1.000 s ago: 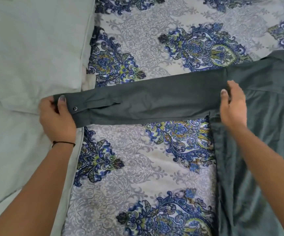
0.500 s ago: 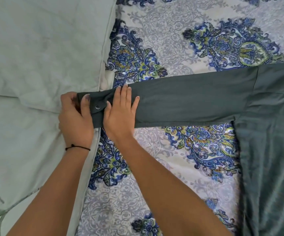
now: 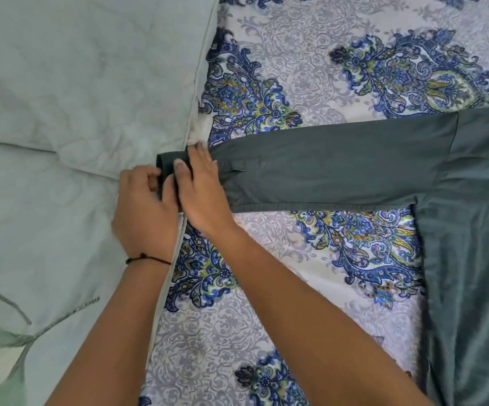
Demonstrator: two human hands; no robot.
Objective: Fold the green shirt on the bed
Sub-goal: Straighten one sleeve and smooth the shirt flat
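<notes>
The dark green shirt (image 3: 472, 259) lies on the right side of the bed, its body running off the right edge of view. One long sleeve (image 3: 340, 168) stretches flat to the left across the patterned bedsheet (image 3: 281, 288). The cuff (image 3: 165, 162) reaches the pillow edge. My left hand (image 3: 142, 212) has curled fingers that pinch the cuff's near corner. My right hand (image 3: 202, 189) lies over the cuff beside it, thumb and fingers gripping the cuff fabric. Part of the cuff is hidden beneath both hands.
Two pale green pillows (image 3: 76, 83) fill the left side, their seam edge right by the cuff. A leaf-print pillow or cover (image 3: 3, 332) shows at the lower left. The floral sheet spreads above and below the sleeve.
My right hand travelled from the shoulder seam to the cuff, then slid further left and now grips it. My left hand stayed at the cuff. The view shifted left.
</notes>
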